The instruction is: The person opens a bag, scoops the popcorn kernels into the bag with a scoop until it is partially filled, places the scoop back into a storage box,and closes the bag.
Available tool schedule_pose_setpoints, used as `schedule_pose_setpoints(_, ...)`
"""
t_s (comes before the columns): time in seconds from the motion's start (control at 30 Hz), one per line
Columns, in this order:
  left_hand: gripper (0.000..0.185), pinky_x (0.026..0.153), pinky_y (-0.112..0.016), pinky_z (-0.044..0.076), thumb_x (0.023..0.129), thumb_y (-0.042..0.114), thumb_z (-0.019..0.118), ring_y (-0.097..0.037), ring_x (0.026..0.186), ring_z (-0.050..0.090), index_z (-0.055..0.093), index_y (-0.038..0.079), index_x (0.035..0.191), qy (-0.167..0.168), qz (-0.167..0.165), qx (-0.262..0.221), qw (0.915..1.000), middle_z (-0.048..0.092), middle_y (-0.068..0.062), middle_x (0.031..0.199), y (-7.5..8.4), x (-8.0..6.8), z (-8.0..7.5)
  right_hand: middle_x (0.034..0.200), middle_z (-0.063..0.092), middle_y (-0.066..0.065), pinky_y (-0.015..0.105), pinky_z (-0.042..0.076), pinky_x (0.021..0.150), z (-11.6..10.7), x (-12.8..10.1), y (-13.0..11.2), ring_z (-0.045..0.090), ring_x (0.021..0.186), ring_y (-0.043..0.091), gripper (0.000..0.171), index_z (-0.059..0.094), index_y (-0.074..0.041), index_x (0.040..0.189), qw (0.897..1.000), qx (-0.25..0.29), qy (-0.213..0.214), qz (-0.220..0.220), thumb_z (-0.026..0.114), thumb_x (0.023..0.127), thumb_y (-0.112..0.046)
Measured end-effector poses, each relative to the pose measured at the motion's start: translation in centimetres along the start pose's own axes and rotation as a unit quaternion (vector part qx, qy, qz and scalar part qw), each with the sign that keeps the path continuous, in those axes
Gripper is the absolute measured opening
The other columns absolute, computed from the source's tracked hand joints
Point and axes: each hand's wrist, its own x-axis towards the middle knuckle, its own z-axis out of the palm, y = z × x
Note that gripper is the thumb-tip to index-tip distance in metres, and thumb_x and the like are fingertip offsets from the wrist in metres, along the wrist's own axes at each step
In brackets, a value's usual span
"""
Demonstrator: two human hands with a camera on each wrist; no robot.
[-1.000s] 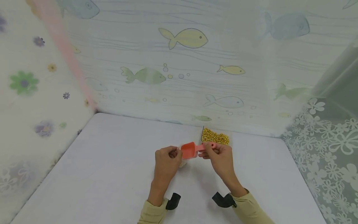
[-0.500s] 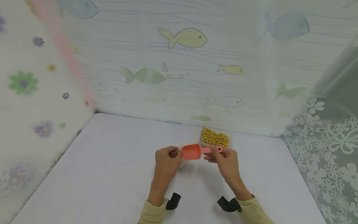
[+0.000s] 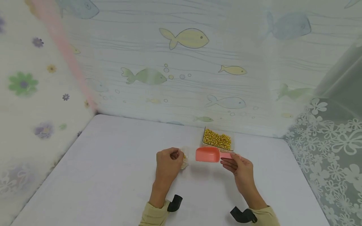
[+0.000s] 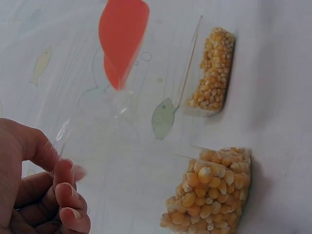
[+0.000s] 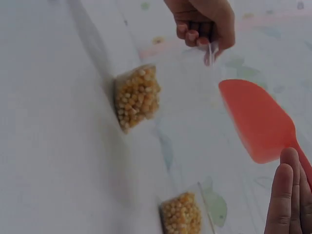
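On the white counter, the box of corn stands far right, the right hand holds the pink scoop near it, and the left hand's fingers pinch a small clear bag of corn.

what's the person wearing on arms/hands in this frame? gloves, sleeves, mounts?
No gloves: both the left hand and right hand are bare. Beige long sleeves end at the wrists. A black, curved wrist mount sits at each cuff. No cables or markings visible.

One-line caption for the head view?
Left hand pinches a clear bag; right hand holds a pink scoop beside corn kernels.
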Motion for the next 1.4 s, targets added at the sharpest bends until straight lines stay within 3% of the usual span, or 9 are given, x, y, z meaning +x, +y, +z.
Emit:
schedule_pose_setpoints(0.1,0.012,0.052,-0.022,0.048,0.085,-0.003,0.067,-0.007,0.052,0.052,0.074,-0.001,0.075,0.002,0.002,0.003,1.0,0.06,-0.001,0.058,0.0,0.0,-0.1,0.084,0.078,-0.003,0.025,0.06,0.076,-1.1,0.2,0.1,0.076,0.078,0.011,0.033,0.077,-0.02,0.087,1.0,0.022,0.004,-0.003,0.051,0.108,-0.022)
schedule_pose_setpoints(0.33,0.012,0.052,-0.022,0.048,0.085,-0.003,0.067,-0.007,0.052,0.052,0.075,-0.001,0.075,0.001,-0.004,0.002,1.0,0.06,-0.001,0.059,-0.2,0.2,-0.4,0.084,0.078,-0.001,0.025,0.06,0.075,-3.0,2.0,0.2,0.076,0.077,0.011,0.026,0.076,-0.012,0.092,0.997,0.035,0.061,-0.029,0.056,0.106,-0.022)
schedule_pose_setpoints(0.6,0.012,0.052,-0.023,0.049,0.085,-0.002,0.068,-0.008,0.052,0.053,0.074,-0.001,0.075,0.003,-0.007,0.001,1.0,0.06,-0.001,0.058,-0.3,0.3,-0.5,0.078,0.077,-0.004,0.022,0.059,0.068,-4.6,5.7,0.6,0.075,0.071,0.009,0.027,0.07,0.004,0.098,0.982,-0.017,0.161,-0.103,0.062,0.102,-0.022)
schedule_pose_setpoints(0.83,0.013,0.052,-0.023,0.048,0.085,-0.003,0.067,-0.007,0.051,0.052,0.074,-0.001,0.074,0.002,-0.003,-0.003,1.0,0.059,-0.001,0.058,-0.3,0.3,-0.4,0.075,0.074,-0.01,0.018,0.057,0.065,-4.6,7.5,0.0,0.073,0.067,0.003,0.037,0.066,0.017,0.108,0.969,-0.112,0.168,-0.145,0.062,0.101,-0.019)
schedule_pose_setpoints(1.1,0.013,0.051,-0.023,0.048,0.085,-0.003,0.067,-0.008,0.05,0.052,0.074,0.0,0.074,0.003,-0.006,-0.012,0.9999,0.059,0.0,0.057,-0.2,0.4,-0.4,0.093,0.074,0.029,0.015,0.056,0.062,-2.7,8.3,-0.6,0.07,0.064,-0.003,0.035,0.069,0.016,0.096,0.949,-0.246,0.122,-0.157,0.06,0.101,-0.017)
schedule_pose_setpoints(1.23,0.013,0.051,-0.022,0.048,0.085,-0.003,0.067,-0.007,0.051,0.052,0.075,0.0,0.075,-0.001,-0.013,-0.015,0.9998,0.059,0.0,0.058,-0.3,0.2,-0.2,0.088,0.075,0.024,0.017,0.057,0.062,-2.4,8.6,0.0,0.071,0.064,0.0,0.035,0.069,0.017,0.1,0.959,-0.235,0.109,-0.118,0.059,0.102,-0.017)
schedule_pose_setpoints(1.4,0.013,0.051,-0.022,0.048,0.085,-0.003,0.067,-0.008,0.051,0.052,0.075,0.0,0.075,-0.002,-0.012,-0.018,0.9998,0.06,0.0,0.058,-0.3,0.1,-0.1,0.074,0.075,-0.001,0.019,0.058,0.065,-2.7,8.9,0.5,0.072,0.067,0.001,0.039,0.064,0.018,0.114,0.976,-0.187,0.104,-0.042,0.056,0.104,-0.019)
